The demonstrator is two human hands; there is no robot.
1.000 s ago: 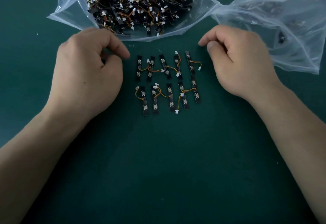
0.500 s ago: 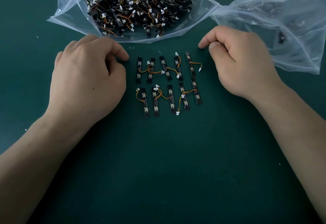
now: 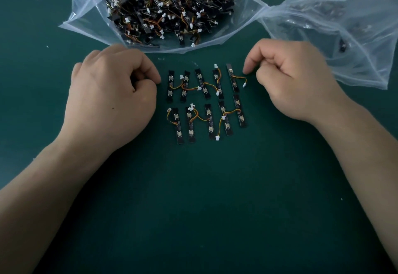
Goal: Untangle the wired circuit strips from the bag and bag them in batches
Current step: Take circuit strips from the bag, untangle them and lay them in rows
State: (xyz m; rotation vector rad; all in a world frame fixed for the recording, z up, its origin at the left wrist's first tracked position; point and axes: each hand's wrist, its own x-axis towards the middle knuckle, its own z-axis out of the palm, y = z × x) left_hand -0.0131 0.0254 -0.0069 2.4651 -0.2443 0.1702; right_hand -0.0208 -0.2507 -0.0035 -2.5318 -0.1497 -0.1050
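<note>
Grip: L hand & R hand curled, empty | flat black strips, 2 rows | clear plastic bag

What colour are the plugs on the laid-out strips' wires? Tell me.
The plugs are white, clearest in the head view.

Full bag cropped at top, second bag cropped right, contents hazy

Looks like an electronics packing bench: a dark green work mat, a clear bag of wired circuit strips far side, more strips in rows nearer.
</note>
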